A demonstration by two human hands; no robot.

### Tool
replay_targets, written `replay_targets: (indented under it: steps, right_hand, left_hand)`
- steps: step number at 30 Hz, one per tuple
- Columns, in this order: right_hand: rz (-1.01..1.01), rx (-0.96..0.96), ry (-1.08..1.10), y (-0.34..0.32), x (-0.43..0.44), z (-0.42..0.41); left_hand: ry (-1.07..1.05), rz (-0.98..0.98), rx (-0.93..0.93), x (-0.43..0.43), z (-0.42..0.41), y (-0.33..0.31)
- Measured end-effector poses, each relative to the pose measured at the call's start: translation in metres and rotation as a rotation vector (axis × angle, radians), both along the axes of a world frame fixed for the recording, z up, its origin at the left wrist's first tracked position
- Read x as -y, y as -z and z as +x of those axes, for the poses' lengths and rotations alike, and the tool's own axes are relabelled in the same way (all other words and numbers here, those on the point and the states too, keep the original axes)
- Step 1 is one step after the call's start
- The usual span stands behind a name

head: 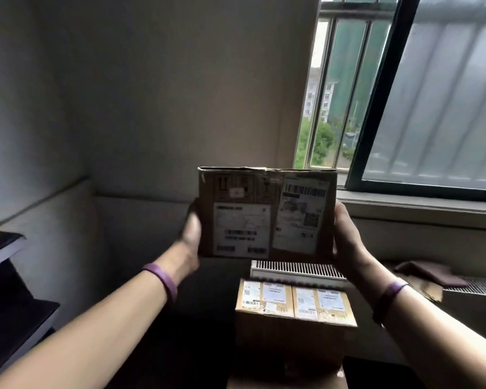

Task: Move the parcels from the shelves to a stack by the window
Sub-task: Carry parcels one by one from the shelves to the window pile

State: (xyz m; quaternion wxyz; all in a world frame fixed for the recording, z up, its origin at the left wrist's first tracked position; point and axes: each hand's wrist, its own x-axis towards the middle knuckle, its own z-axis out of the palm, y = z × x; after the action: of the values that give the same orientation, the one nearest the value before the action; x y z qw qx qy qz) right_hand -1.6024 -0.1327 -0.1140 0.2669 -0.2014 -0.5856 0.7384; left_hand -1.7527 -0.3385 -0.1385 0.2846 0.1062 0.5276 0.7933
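the left hand (190, 234) and right hand (345, 237) grip the parcel (267, 213) by its sides, in the air above the stack (295, 304) by the window (348, 94); set down off-centre, it could slide off or tip the pile.

A white ribbed radiator (292, 269) sits just below the right hand (348, 237), a brown cloth (432, 273) farther right; metal bars (353, 94) and trees (323, 138) show above it.
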Motion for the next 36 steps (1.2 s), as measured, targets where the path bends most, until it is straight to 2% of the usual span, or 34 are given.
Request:
replay_targets:
  steps: [5,11,16,24,31,36]
  right_hand:
    - [0.009,0.050,0.049,0.003,-0.006,-0.037]
    - [-0.120,0.129,0.109,0.010,-0.021,-0.058]
    - [-0.099,0.324,0.087,0.027,-0.040,-0.064]
    - [0.023,0.437,0.059,0.070,-0.064,-0.069]
    - [-0.085,0.567,-0.030,0.163,-0.083,-0.064]
    - [-0.075,0.656,0.032,0.230,-0.091,-0.067]
  left_hand:
    - [0.036,-0.140,-0.084,-0.011,-0.051,0.005]
    - [0.129,-0.336,-0.255,-0.023,-0.081,0.009]
    - [0.077,-0.448,-0.179,-0.038,-0.098,0.027]
    - [-0.008,-0.501,-0.089,-0.066,-0.098,0.077]
    - [0.018,-0.659,0.064,-0.066,-0.088,0.154]
    - [0.098,-0.776,0.087,-0.065,-0.078,0.216]
